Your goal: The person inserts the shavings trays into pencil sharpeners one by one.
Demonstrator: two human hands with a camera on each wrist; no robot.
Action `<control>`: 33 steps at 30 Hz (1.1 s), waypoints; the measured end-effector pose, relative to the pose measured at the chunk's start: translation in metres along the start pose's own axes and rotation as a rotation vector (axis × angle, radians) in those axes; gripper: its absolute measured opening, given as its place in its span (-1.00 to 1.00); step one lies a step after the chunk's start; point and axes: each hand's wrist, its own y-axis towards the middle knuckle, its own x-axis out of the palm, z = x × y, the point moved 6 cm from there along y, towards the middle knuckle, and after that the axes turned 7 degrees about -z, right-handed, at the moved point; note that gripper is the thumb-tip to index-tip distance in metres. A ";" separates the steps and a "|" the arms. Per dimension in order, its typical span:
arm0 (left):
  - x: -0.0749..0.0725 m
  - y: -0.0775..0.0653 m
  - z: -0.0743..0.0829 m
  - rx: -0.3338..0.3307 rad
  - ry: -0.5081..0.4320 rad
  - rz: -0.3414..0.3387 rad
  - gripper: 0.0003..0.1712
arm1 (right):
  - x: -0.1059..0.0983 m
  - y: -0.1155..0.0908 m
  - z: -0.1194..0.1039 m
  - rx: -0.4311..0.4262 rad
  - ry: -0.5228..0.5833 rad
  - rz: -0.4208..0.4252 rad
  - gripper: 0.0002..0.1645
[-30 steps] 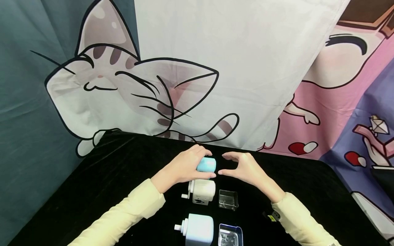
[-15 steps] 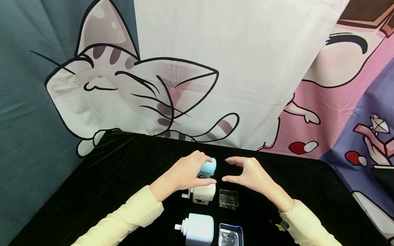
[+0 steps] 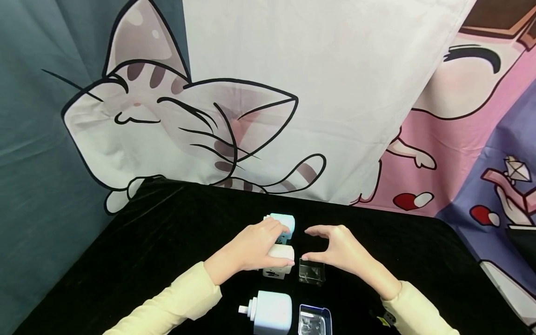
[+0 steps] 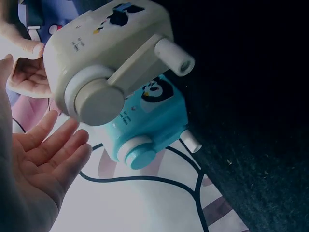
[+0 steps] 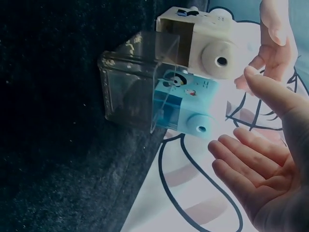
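Note:
A cream hand-crank pencil sharpener [image 3: 281, 252] with a penguin picture stands in the middle of the row, its crank [image 4: 137, 63] facing the left wrist camera. My left hand [image 3: 260, 245] is over its left side, fingers loosely bent and palm showing beside it in the left wrist view. Behind stands a turquoise pencil sharpener [image 3: 286, 224] of the same shape. To the right, my right hand [image 3: 341, 249] hovers with thumb and fingers spread, holding nothing. A clear shavings drawer [image 3: 311, 274] lies below it; the cream sharpener's drawer slot [image 5: 176, 43] is vacant.
Nearer the front are a pale blue pencil sharpener [image 3: 272, 311] and a blue-rimmed clear drawer [image 3: 315, 321]. Black cloth [image 3: 167, 232] covers the table. A cat-printed curtain [image 3: 251, 116] hangs along its back edge. A small dark-and-yellow item [image 3: 384, 320] lies by the right sleeve.
Both hands have moved toward the person. The left has gone from the turquoise sharpener to the cream one; the right has come down near the clear drawer. The sharpeners have stayed put.

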 end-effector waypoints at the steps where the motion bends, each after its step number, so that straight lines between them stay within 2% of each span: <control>1: 0.001 -0.001 0.000 0.002 0.002 -0.004 -0.28 | 0.001 -0.001 0.000 -0.004 -0.003 -0.002 -0.32; 8: 0.009 -0.004 0.001 0.001 0.002 -0.015 -0.29 | 0.007 -0.003 -0.001 -0.049 -0.018 -0.003 -0.35; 20: 0.018 -0.008 0.000 -0.016 -0.017 -0.020 -0.31 | 0.019 -0.018 0.005 -0.071 -0.006 -0.025 -0.33; 33: 0.026 -0.009 -0.002 -0.019 -0.016 -0.038 -0.32 | 0.029 -0.025 0.014 -0.007 0.003 -0.056 -0.29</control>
